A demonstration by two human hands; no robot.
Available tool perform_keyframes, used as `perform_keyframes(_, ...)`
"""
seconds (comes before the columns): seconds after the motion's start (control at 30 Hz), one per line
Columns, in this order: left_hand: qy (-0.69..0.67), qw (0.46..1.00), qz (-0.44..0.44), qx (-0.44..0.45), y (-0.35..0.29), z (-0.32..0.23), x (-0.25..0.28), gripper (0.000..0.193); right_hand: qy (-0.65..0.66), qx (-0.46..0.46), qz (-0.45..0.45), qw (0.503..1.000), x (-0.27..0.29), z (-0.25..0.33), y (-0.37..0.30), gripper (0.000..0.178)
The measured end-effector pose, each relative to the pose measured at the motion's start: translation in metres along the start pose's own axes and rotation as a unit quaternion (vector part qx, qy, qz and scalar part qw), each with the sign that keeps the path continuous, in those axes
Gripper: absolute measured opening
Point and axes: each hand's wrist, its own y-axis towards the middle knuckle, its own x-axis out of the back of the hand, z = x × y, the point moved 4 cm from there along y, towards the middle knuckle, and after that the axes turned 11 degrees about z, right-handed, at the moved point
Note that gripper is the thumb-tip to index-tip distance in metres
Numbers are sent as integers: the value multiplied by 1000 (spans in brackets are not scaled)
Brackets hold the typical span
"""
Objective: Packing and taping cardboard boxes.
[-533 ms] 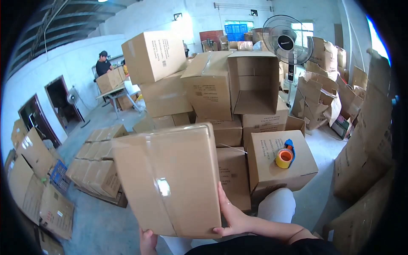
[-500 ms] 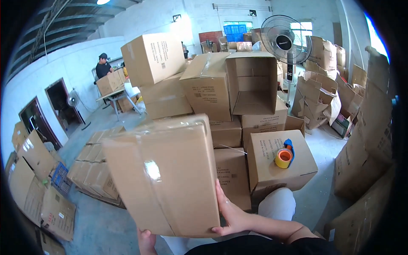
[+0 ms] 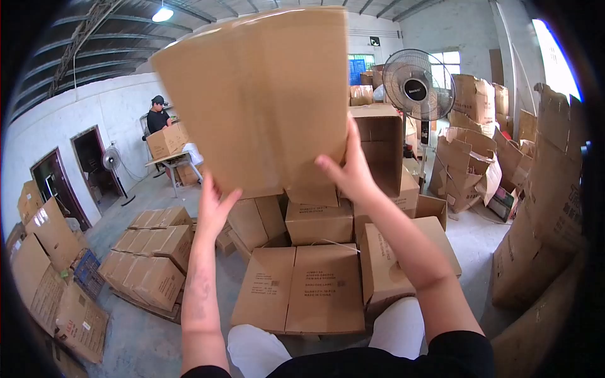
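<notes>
A large brown cardboard box (image 3: 265,107) is raised in front of me, with clear tape running down the side facing me. My left hand (image 3: 215,205) grips its lower left corner, thumb on the near side. Against its lower right edge presses my right hand (image 3: 351,167), thumb also in front and fingers round the side. Below my arms lies a closed carton (image 3: 265,309) with printed flaps, just before my knees. Another carton (image 3: 380,277) stands to its right, partly covered by my right forearm. An open carton (image 3: 381,138) on the stack faces me, partly hidden behind the raised box.
Small cartons (image 3: 151,277) are stacked on a pallet at the left. A standing fan (image 3: 416,88) rises behind the stack. Large torn cartons (image 3: 466,164) crowd the right side. At the far left, a person (image 3: 157,116) stands by a table (image 3: 169,159) with a box on it.
Both hands have lifted the box up and away from me. It now covers the upper cartons of the stack, and the orange tape dispenser is out of sight.
</notes>
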Motion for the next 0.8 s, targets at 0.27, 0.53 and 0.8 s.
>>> perform_keyframes(0.27,198,976,-1,89,166,71,-25,70,-32,-46,-68,996,29,-137,106,102)
perform_keyframes(0.53,-79,972,215,59,-5,109,-122,78,-602,-1,138,786,-47,-138,111,94)
perform_keyframes(0.8,-137,859,141,472,-359,216,-174,42,-554,8,99,827,-99,-162,119,82)
